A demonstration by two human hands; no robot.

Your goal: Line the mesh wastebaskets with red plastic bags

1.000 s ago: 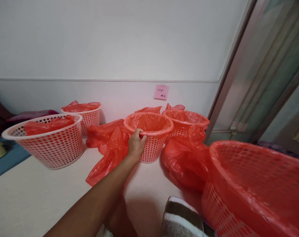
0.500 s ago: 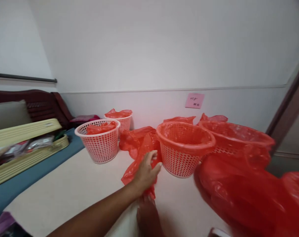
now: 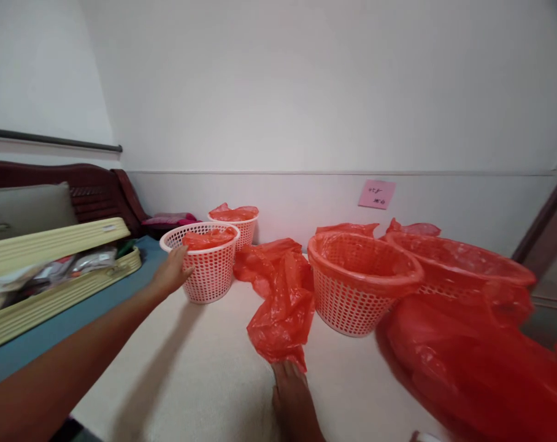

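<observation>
The left hand [image 3: 172, 272] is spread open against the white basket [image 3: 201, 263], steadying its rim; the right hand is unseen.

Second white basket [image 3: 237, 224], at the wall, red bag inside. Loose red plastic bag [image 3: 281, 298], crumpled on the pale floor mat [image 3: 200, 368]. Red-lined basket [image 3: 357, 282], upright, just right of it; larger lined basket [image 3: 457, 264] behind. Pink note [image 3: 376, 194] on the wall. Yellow case [image 3: 53, 270], lid ajar, on blue bedding [image 3: 39, 344]. Dark wooden headboard [image 3: 94, 190].
</observation>
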